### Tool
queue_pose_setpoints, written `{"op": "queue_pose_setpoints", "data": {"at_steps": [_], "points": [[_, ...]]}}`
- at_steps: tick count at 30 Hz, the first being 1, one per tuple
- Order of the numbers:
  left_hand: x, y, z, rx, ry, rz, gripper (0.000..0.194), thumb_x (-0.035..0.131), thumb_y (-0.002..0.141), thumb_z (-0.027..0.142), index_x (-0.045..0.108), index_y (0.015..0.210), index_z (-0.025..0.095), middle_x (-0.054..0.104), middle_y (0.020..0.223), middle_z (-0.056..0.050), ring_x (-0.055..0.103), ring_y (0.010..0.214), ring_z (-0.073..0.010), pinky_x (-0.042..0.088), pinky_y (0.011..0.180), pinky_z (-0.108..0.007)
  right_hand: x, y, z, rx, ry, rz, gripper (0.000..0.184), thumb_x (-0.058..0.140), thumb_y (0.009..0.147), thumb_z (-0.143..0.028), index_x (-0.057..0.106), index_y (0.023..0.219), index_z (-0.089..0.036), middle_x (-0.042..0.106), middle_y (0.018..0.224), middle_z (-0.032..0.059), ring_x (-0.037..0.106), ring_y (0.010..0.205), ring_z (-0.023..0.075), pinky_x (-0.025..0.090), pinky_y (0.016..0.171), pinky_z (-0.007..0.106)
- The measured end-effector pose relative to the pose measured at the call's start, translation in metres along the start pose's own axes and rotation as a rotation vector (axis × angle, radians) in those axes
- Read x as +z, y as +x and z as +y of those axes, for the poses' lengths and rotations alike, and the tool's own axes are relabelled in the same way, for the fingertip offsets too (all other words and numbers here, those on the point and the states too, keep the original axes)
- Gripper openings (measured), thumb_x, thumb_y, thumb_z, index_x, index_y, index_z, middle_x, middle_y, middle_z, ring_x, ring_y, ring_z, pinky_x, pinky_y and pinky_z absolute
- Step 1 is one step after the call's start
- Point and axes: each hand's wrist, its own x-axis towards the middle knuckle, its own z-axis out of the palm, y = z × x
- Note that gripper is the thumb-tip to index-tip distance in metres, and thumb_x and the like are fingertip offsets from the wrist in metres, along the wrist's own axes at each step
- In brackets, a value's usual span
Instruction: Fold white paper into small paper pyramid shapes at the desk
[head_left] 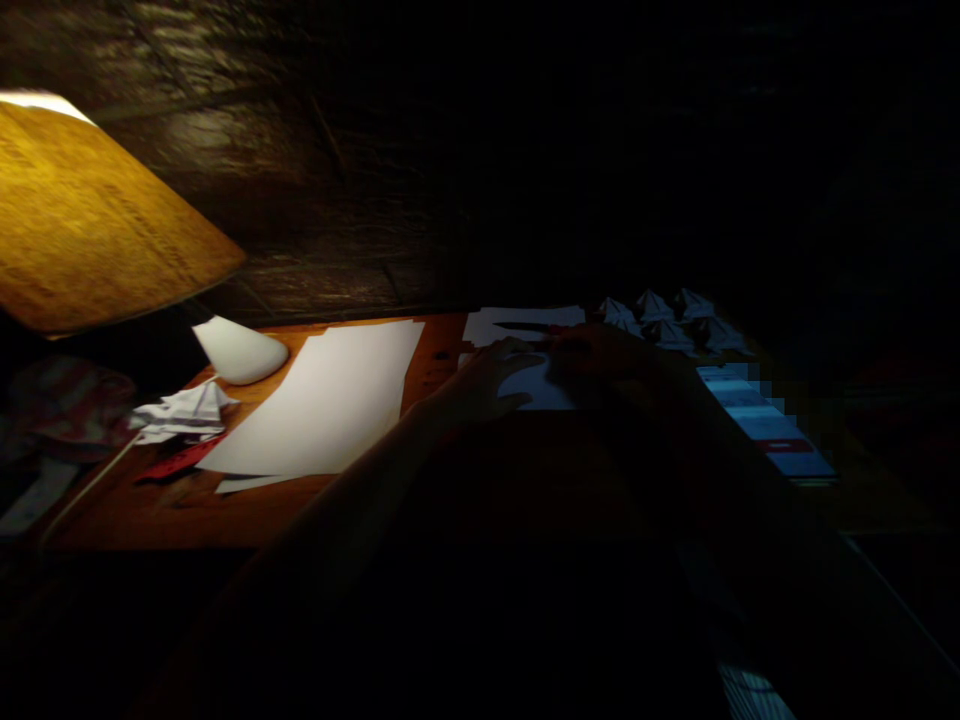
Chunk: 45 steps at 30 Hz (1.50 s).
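Note:
In the dim middle of the wooden table (431, 350), my left hand (487, 378) lies with fingers spread on a sheet of paper (559, 393). My right hand (600, 355), mostly in shadow, is closed just right of it. A dark, pointed knife-like blade (521, 326) reaches left from the right hand, with a reddish part near the fingers. Behind both hands lies another sheet of paper (525, 315), and the blade overlaps it. Darkness hides the right fingers' exact grip.
At left, a lit lamp with a yellow shade (105, 215) and white base (240, 352) stands near large white sheets (330, 400). A folded paper piece (184, 412) and a red object (180, 460) lie beside them. Several folded papers (667, 335) and a glowing phone (761, 420) are at right.

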Motion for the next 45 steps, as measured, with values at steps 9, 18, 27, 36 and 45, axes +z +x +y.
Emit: {"op": "queue_pose_setpoints", "data": {"at_steps": [9, 18, 27, 36, 45], "points": [[-0.0013, -0.0001, 0.0024, 0.0, -0.031, -0.01, 0.055, 0.07, 0.091, 0.023, 0.055, 0.144, 0.028, 0.05, 0.145, -0.01, 0.049, 0.137, -0.0306, 0.044, 0.116, -0.056, -0.0003, -0.0009, 0.0001, -0.007, 0.005, -0.01, 0.038, 0.074, 0.078, -0.023, 0.076, 0.116, -0.023, 0.066, 0.144, 0.0076, 0.064, 0.128, 0.0334, 0.046, 0.114, 0.049], [-0.0012, 0.0002, 0.001, 0.005, -0.031, -0.021, 0.057, 0.069, 0.091, 0.023, 0.054, 0.145, 0.029, 0.05, 0.146, -0.01, 0.049, 0.137, -0.0307, 0.044, 0.115, -0.057, 0.0, -0.0009, 0.0004, -0.017, 0.007, -0.008, 0.043, 0.072, 0.074, -0.017, 0.077, 0.116, -0.022, 0.067, 0.143, 0.0083, 0.063, 0.13, 0.0346, 0.045, 0.115, 0.049], [0.0006, -0.0002, -0.0007, 0.02, 0.001, -0.002, 0.056, 0.07, 0.091, 0.023, 0.055, 0.145, 0.027, 0.049, 0.146, -0.011, 0.05, 0.136, -0.0291, 0.044, 0.116, -0.055, -0.0009, -0.001, -0.0002, -0.003, -0.027, 0.0, 0.044, 0.074, 0.073, -0.018, 0.076, 0.117, -0.022, 0.068, 0.141, 0.0082, 0.066, 0.125, 0.0337, 0.048, 0.111, 0.048], [0.0015, -0.0006, -0.003, 0.035, -0.014, -0.002, 0.056, 0.069, 0.092, 0.025, 0.054, 0.146, 0.027, 0.049, 0.145, -0.011, 0.049, 0.136, -0.0301, 0.044, 0.115, -0.056, -0.0008, -0.0002, 0.0026, -0.02, -0.011, 0.003, 0.047, 0.074, 0.072, -0.019, 0.076, 0.119, -0.023, 0.067, 0.143, 0.0087, 0.065, 0.126, 0.0343, 0.047, 0.113, 0.051], [0.0017, -0.0002, -0.0031, 0.004, -0.021, -0.018, 0.055, 0.069, 0.091, 0.025, 0.055, 0.145, 0.029, 0.049, 0.145, -0.011, 0.049, 0.136, -0.0306, 0.044, 0.115, -0.057, -0.0014, -0.0015, -0.0001, 0.0, -0.052, -0.004, 0.046, 0.074, 0.074, -0.02, 0.075, 0.119, -0.023, 0.066, 0.144, 0.0073, 0.064, 0.127, 0.0344, 0.046, 0.114, 0.05]]}}
